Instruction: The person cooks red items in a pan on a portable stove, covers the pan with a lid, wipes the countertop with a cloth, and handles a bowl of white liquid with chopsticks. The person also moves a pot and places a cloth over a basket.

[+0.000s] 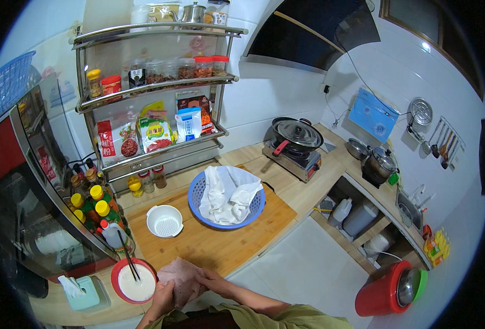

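Observation:
A pinkish-brown cloth [180, 279] is stretched between my two hands at the near edge of the counter. My left hand [164, 295] grips its left side, beside a red bowl [116, 283] of milky white liquid with dark chopsticks [130, 259] standing in it. My right hand [215, 283] holds the cloth's right side. Beyond them, on a wooden board [226, 251], a blue plastic colander [230, 227] holds a crumpled white cloth [230, 197]. A small white strainer basket [164, 222] sits to the colander's left.
Yellow-capped bottles [102, 207] and a plastic jug [113, 234] crowd the board's left side. A tissue box [82, 294] lies near left. The metal rack [160, 86] holds jars and packets. At the back, a lidded wok [298, 133] rests on a portable stove [306, 164].

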Demonstrator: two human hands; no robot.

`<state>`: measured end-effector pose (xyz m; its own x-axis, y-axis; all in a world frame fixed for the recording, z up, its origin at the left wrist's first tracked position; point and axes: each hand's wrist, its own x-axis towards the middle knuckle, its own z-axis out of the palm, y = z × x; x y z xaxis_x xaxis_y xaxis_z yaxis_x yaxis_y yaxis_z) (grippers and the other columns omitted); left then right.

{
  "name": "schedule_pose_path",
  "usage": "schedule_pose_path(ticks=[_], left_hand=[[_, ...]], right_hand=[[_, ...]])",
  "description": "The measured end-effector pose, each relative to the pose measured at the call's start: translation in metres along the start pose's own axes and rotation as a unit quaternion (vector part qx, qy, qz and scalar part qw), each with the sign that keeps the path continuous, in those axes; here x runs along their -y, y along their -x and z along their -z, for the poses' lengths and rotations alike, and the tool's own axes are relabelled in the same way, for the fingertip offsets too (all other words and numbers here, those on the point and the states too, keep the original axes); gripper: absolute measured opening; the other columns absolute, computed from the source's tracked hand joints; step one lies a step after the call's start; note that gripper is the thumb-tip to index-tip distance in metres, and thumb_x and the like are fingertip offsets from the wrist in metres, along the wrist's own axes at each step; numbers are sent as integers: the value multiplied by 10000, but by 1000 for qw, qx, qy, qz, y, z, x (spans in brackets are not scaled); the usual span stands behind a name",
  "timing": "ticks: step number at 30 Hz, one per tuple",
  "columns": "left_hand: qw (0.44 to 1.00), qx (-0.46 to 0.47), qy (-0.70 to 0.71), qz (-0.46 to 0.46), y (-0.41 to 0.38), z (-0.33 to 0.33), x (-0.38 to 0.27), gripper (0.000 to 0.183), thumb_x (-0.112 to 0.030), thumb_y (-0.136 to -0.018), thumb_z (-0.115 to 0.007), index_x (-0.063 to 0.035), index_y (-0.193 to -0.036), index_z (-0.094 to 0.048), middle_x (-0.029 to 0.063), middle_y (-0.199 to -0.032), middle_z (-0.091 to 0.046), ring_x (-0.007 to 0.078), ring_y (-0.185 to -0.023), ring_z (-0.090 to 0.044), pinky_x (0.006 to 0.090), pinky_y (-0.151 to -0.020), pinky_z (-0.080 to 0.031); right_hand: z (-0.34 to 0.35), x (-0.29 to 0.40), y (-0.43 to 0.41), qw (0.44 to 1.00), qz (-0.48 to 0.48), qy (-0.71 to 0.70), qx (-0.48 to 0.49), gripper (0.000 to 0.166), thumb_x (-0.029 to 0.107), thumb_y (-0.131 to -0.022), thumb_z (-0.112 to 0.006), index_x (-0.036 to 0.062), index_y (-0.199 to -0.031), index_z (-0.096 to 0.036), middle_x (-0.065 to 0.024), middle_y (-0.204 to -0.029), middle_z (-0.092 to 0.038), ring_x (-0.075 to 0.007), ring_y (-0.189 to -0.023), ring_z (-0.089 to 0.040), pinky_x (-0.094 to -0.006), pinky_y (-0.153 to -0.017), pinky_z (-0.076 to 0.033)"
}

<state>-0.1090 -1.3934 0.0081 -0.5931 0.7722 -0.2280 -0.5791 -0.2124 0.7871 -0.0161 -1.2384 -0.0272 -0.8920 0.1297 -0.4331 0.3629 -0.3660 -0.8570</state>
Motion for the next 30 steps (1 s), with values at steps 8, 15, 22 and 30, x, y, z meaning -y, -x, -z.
schedule_pose_path(ticks=[8, 15, 22, 30], left_hand=[[988, 36, -147, 0, -2, 11, -5, 313, -69, -796, -412, 1, -1099, -447, 77, -1016, -538, 200, -917, -529, 322, -802, -423], [974, 22, -225, -28, 12, 25, -22, 297, -81, -771, -459, -2, -1055, -492, 56, -978, -566, 165, -895, -540, 310, -793, -426], [934, 76, -343, -67, 47, 2, -72, 294, -21, -763, -503, -36, -1056, -519, 57, -1008, -561, 146, -946, -507, 284, -817, -400], [874, 42, -351, -333, 127, 35, -100, 217, 65, -684, -460, -38, -809, -606, 107, -1013, -549, 226, -953, -523, 324, -819, -403]], right_hand=[[-2, 7, -2, 979, 116, 169, -1, 554, 251, -738, -622, 6, -1169, -374, -94, -1082, -484, -157, -1008, -442, -293, -867, -363], [-20, 56, 12, 988, -26, 148, 30, 439, 64, -725, -518, 13, -1145, -402, -71, -1025, -519, -158, -899, -500, -266, -739, -424], [26, 23, -10, 998, 37, 43, 19, 296, 13, -784, -454, 10, -1078, -487, -52, -973, -550, -121, -814, -531, -221, -668, -434], [-12, 139, -3, 868, 104, 349, 338, 267, 58, -768, -460, 13, -1019, -540, -87, -997, -559, -157, -912, -519, -275, -778, -403]])
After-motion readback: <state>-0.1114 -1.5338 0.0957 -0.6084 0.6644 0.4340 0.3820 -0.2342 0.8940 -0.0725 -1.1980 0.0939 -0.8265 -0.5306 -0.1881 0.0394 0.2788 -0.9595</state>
